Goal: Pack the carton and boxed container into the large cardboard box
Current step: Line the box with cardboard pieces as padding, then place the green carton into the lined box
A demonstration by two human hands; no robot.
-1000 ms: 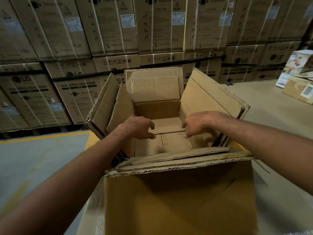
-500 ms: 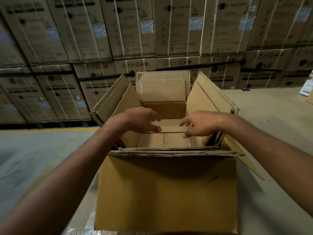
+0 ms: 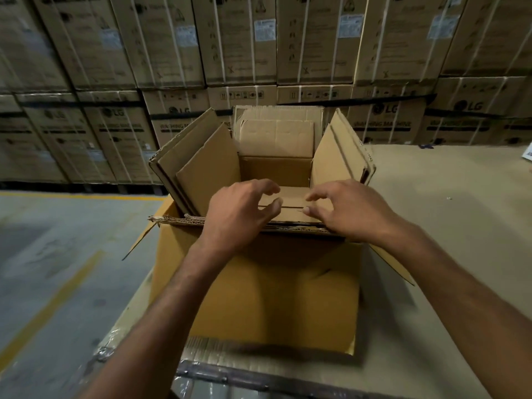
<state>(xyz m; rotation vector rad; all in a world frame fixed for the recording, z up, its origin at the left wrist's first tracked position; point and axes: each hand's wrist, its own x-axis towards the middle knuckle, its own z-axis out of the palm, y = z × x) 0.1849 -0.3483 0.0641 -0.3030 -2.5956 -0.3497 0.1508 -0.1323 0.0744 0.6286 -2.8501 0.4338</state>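
Warehouse background: stacked cartons [image 3: 236,38] printed "LG" and "WASHING MACHINE" fill the rear wall, strapped with white bands.

1. Large cardboard box [image 3: 273,298]: it stands upright at the centre of the beige work surface [image 3: 437,203], close to the near edge, with its top open.
2. Flaps: the left flap [image 3: 207,165], right flap [image 3: 339,151] and far flap [image 3: 276,136] stand up in layered sheets. The near rim shows raw corrugated edges.
3. Contents: the visible interior shows only the box's own bottom panels [image 3: 290,210], which meet at a dark seam.
4. Left hand [image 3: 239,214]: it is over the near rim, fingers apart and loosely curved, gripping nothing.
5. Right hand [image 3: 348,211]: it mirrors the left, fingers spread and relaxed, gripping nothing. The fingertips of the two hands are near each other but apart. Contact with the rim cannot be determined.
6. Surroundings: grey floor [image 3: 43,254] with a yellow line [image 3: 51,306] lies left of the work surface.
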